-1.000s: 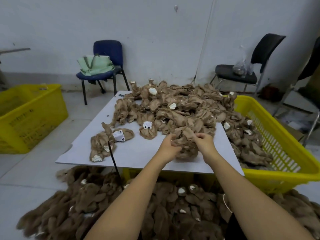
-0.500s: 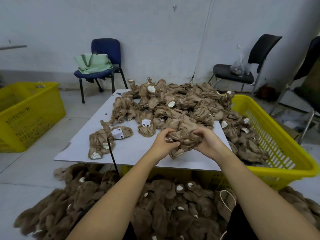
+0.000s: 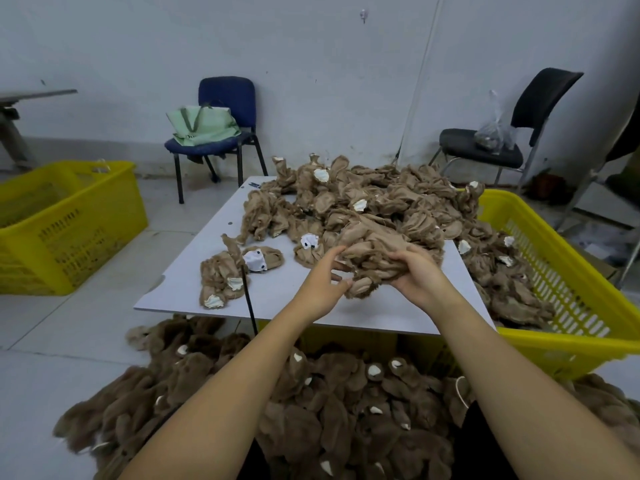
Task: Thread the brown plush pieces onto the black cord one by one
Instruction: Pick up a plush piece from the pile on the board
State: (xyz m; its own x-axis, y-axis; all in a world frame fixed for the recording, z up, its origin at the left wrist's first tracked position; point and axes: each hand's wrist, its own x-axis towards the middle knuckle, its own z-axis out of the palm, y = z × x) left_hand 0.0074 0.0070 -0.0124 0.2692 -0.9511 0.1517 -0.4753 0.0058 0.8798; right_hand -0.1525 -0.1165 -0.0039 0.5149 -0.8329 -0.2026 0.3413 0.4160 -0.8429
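Observation:
A large heap of brown plush pieces (image 3: 374, 206) covers the far half of a white board (image 3: 284, 296). Both my hands hold a bunch of plush pieces (image 3: 372, 251) lifted just above the board's front part. My right hand (image 3: 417, 277) grips the bunch from the right and below. My left hand (image 3: 323, 282) pinches its left lower edge with curled fingers. A black cord (image 3: 248, 299) runs from a small threaded cluster of pieces (image 3: 225, 275) at the board's left, down over the front edge. Neither hand touches the cord.
A yellow crate (image 3: 568, 278) with more plush stands at the right, another yellow crate (image 3: 69, 220) at the left. Darker brown plush (image 3: 311, 403) lies piled on the floor below the board. A blue chair (image 3: 221, 133) and a black chair (image 3: 491, 147) stand by the wall.
Both hands have lifted the bunch off the board and drawn it nearer to me. The left hand's fingers have shifted to the bunch's lower left edge.

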